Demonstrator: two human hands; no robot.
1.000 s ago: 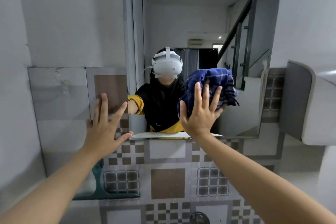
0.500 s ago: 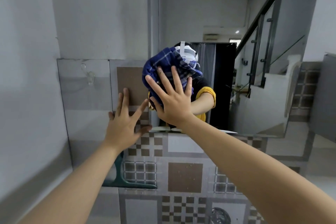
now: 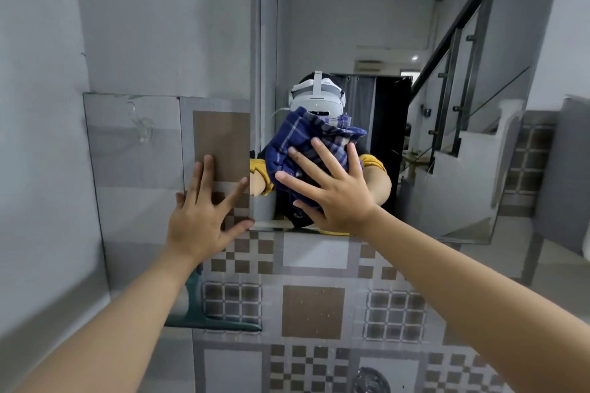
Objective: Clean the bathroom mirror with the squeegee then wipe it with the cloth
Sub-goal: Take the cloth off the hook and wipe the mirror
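Note:
The mirror [image 3: 415,25] hangs on the wall ahead, its left edge near the middle of the view. My right hand [image 3: 332,188] presses a blue checked cloth [image 3: 306,140] flat against the glass near its lower left corner, fingers spread over the fabric. My left hand [image 3: 201,217] lies flat on the tiled wall just left of the mirror, fingers apart, holding nothing. A dark green squeegee [image 3: 204,313] rests on the ledge below my left forearm, partly hidden by it.
A patterned tile wall [image 3: 313,309] runs under the mirror. A clear suction hook [image 3: 143,128] sticks to the grey tile at the left. A grey fixture [image 3: 565,169] juts out at the right edge. A round metal fitting [image 3: 372,381] shows at the bottom.
My right hand has carried the cloth leftward across the mirror, from its middle to its lower left part. My left hand has stayed flat on the wall by the mirror's edge.

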